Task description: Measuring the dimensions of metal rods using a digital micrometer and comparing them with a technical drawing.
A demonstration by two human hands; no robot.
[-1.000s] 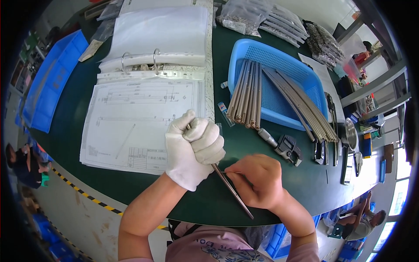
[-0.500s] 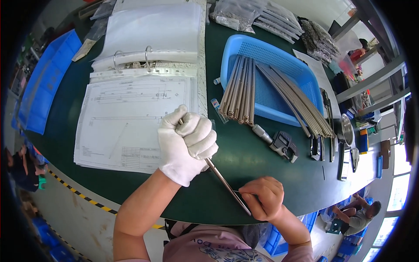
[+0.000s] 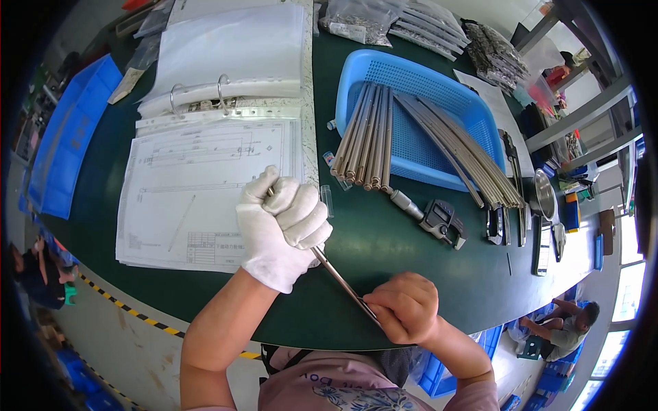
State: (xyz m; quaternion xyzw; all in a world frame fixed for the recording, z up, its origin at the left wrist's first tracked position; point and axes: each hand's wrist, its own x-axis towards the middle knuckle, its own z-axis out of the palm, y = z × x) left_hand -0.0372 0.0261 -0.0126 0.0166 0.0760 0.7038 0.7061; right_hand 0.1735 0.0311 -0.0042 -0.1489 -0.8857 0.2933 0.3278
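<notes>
At a green bench (image 3: 384, 246), a worker's white-gloved left hand (image 3: 281, 229) is clenched around the upper part of a thin metal rod (image 3: 339, 279), which slants down toward four o'clock over the bench's near edge. The bare right hand (image 3: 404, 308) grasps the rod's lower end, fingers curled tight about it. At ten o'clock from the gloved hand lies an open ring binder (image 3: 219, 89), its lower page a sleeved technical drawing (image 3: 199, 185) that the glove partly overlaps. At one o'clock sits a blue plastic basket (image 3: 445, 109) holding a bundle of straight metal rods (image 3: 367, 137) and a sheaf of curved strips (image 3: 459, 151). Just beside the basket, at two o'clock from the hands, a digital micrometer (image 3: 435, 218) rests on the bench. Bagged parts (image 3: 384, 17) lie along the far edge.
</notes>
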